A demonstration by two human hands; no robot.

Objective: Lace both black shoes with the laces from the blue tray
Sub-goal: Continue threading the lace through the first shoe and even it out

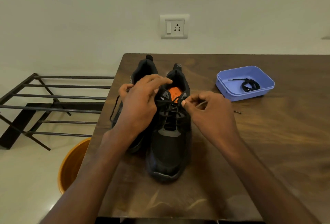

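Observation:
Two black shoes stand side by side on the wooden table (pixel 267 143), toes toward me. The right shoe (pixel 167 152) has an orange insole and a black lace (pixel 167 109) crossed through its eyelets. My right hand (pixel 210 111) pinches this lace at the shoe's upper right eyelet. My left hand (pixel 141 104) hovers over the left shoe (pixel 142 68), covering most of it, and holds the lace's other end, which loops down at the table's left edge. A blue tray (pixel 228 88) at the right holds a second coiled black lace (pixel 248 84).
A small dark scrap (pixel 237 112) lies on the table near the tray. Left of the table stand a black metal rack (pixel 53 102) and an orange bucket (pixel 71 164) on the floor. A wall socket (pixel 174 26) is behind the table.

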